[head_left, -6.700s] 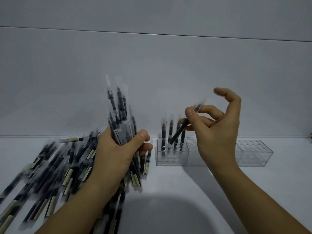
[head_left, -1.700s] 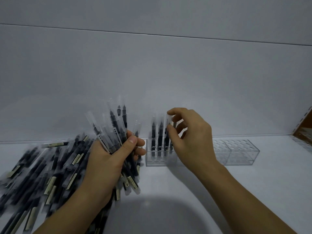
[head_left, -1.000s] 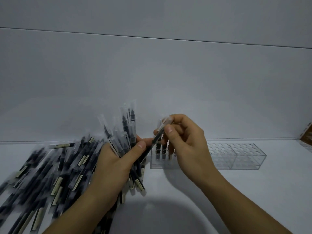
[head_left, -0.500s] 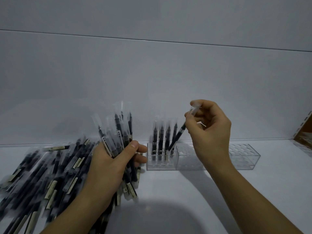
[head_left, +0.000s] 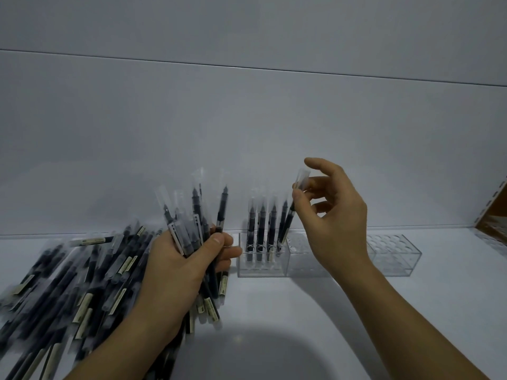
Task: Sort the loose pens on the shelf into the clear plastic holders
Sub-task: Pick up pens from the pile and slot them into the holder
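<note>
My left hand (head_left: 178,270) grips a bundle of black pens (head_left: 197,223) in clear wrappers, tips up. My right hand (head_left: 332,215) pinches one wrapped pen (head_left: 292,215) by its top between thumb and fingers; the pen's lower end is down at the leftmost clear plastic holder (head_left: 260,264). Several pens (head_left: 262,226) stand upright in that holder. A second clear holder (head_left: 301,259) sits right beside it, partly hidden by my right wrist. A third clear holder (head_left: 395,256) stands further right with no pens in it.
A large heap of loose wrapped pens (head_left: 68,283) covers the white shelf (head_left: 274,325) at the left. A white wall rises right behind the holders. A brown box edge (head_left: 493,212) shows at the far right.
My right hand took a pen from the left hand's bundle, carried it right and lowered its end into the first holder. The left hand kept its bundle still.
</note>
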`<state>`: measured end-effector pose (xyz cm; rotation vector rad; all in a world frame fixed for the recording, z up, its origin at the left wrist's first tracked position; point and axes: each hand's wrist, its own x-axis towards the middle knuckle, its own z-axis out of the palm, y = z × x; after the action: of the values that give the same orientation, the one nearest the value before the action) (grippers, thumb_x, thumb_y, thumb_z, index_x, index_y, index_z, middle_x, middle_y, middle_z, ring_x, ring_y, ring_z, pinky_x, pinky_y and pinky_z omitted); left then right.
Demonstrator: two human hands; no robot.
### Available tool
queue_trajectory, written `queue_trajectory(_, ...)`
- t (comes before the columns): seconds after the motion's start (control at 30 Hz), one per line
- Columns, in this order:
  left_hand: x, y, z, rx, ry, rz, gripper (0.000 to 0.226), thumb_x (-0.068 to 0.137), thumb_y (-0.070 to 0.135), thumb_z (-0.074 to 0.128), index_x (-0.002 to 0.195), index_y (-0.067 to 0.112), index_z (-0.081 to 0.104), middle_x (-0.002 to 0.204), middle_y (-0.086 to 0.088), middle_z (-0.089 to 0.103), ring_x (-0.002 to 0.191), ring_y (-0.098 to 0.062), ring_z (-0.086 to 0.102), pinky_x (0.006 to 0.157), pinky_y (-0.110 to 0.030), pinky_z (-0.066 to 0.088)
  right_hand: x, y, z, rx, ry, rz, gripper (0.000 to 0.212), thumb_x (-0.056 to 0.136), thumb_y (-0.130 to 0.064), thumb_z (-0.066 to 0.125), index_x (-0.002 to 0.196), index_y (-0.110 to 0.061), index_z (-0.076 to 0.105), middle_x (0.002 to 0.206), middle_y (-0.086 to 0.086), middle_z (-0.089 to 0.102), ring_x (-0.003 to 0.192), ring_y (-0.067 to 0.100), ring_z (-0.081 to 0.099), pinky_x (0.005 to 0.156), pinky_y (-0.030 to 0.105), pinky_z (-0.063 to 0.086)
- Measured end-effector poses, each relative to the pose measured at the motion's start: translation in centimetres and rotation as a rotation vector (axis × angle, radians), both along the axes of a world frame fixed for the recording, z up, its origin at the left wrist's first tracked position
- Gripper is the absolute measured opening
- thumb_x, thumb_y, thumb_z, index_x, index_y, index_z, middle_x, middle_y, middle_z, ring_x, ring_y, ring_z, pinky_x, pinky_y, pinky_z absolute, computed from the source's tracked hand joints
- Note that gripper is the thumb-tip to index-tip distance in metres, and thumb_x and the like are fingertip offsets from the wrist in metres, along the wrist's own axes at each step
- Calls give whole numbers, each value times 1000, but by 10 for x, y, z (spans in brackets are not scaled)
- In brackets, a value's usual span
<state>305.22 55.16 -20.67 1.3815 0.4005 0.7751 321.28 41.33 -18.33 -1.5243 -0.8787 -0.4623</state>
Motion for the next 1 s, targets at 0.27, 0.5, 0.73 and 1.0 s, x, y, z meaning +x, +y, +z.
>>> queue_trajectory(0.27, 0, 1, -1, 33, 15, 7, 13, 93, 11, 63, 90, 10, 76, 87, -8, 79, 83, -26, 77, 66, -27, 61, 3, 2, -6, -139, -158, -34, 27, 90, -4, 74, 111, -20, 68, 101, -8, 68, 83, 9, 66, 65, 13, 51)
queue_trajectory(0.5, 1, 2, -2, 28, 8, 5, 14, 94, 10, 63, 93, 5, 76, 86, -11, 78, 82, -25, 77, 65, -23, 60, 5, 3, -7, -148, -149, -76, 25, 89, -6, 74, 110, -19, 69, 96, -9, 68, 82, 10, 66, 68, 14, 53)
queue_trajectory(0.73, 1, 3, -4, 15, -1, -4, 14, 93, 11, 63, 93, 5, 76, 85, -12, 78, 80, -27, 76, 64, -23, 59, 2, 5, -11, -213, -120, -90, 28, 86, -4, 76, 106, -22, 68, 95, -9, 67, 79, 6, 65, 66, 10, 50)
queue_trajectory(1.0, 0, 0, -3, 53, 10, -49, 16, 93, 11, 63, 93, 5, 77, 88, -12, 78, 84, -29, 76, 78, -41, 59, -15, 8, -8, -137, -198, -152, 20, 86, -19, 70, 105, -22, 66, 94, -9, 61, 83, -1, 54, 73, 5, 38)
